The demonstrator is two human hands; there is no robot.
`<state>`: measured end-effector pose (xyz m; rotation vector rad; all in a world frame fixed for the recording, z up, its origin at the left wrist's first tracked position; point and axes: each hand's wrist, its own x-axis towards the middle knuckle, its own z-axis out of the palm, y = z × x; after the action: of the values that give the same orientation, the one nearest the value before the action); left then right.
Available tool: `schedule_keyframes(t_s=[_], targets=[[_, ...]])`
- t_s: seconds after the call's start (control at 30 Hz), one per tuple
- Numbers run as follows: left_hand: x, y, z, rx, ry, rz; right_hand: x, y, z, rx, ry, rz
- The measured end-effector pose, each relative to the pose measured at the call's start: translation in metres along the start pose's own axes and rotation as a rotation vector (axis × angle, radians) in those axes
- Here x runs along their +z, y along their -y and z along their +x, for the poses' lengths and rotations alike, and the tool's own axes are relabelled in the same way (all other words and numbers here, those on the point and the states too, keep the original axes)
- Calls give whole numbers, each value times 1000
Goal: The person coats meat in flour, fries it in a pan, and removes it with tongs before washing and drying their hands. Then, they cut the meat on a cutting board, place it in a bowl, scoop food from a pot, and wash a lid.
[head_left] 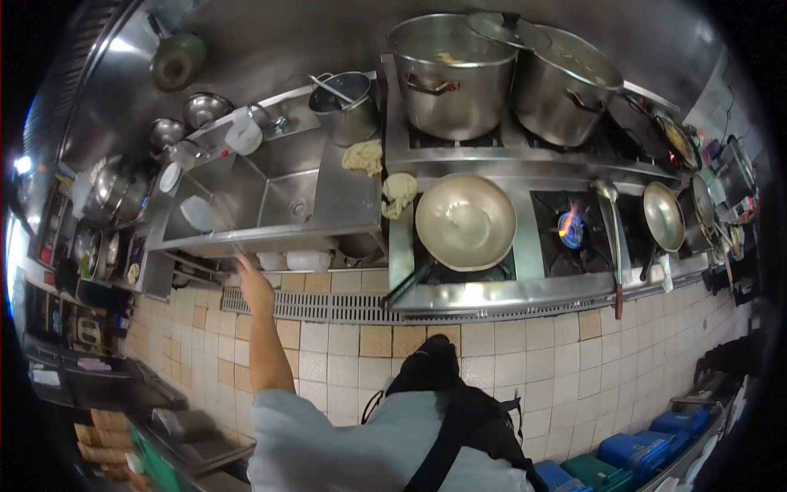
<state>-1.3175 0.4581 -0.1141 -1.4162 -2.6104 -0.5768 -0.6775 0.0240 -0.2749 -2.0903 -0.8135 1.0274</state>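
My left hand (256,285) reaches forward at the front edge of the steel sink (283,228). Its fingers are closed around something thin and blurred that extends over the left basin; I cannot make out what it is. Beside this blur, a whitish object (197,213) lies in or over the basin. My right hand is out of view. To the right of the sink, a wide wok (466,221) rests on the stove, next to a burner with a lit flame (571,230).
Two large steel pots (456,94) (557,98) stand on the back burners. A long-handled ladle (611,221) and a smaller pan (663,216) are at the right. Cloths (362,159) (399,193) lie between sink and stove. Blue bins (631,449) stand at the lower right.
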Motion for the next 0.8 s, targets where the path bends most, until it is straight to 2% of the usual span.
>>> schedule_keyframes(t_s=[0.03,0.07,0.13,0.2,0.27,0.33,0.4,0.47,0.5,0.57,0.63,0.67,0.7,0.73,0.8], targets=[[51,35,7,19,160,105,17,15,4,-27,45,12],[59,30,23,25,168,102,35,31,13,-61,86,30],[64,18,45,88,394,240,58,63,30,-74,105,65],[52,2,90,190,247,138,68,103,50,-26,88,108],[-10,-76,119,100,62,44,80,134,75,-14,53,172],[-35,-108,169,275,-69,-13,72,147,88,16,129,79],[-74,-159,205,372,6,100,69,91,104,-71,91,-47],[-72,-192,246,543,16,169,68,72,101,-2,49,0],[-65,-210,268,553,18,161,69,56,100,3,37,3],[-47,-249,297,706,50,395,78,16,89,13,-57,17],[6,-255,351,923,-37,395,86,4,73,-4,-19,-157],[36,-263,375,974,-142,334,88,50,54,7,9,-243],[37,-298,378,875,59,469,90,69,47,115,20,-336],[44,-312,381,935,37,506,88,90,34,160,25,-383],[42,-353,369,834,137,674,88,101,19,310,-89,-357]])
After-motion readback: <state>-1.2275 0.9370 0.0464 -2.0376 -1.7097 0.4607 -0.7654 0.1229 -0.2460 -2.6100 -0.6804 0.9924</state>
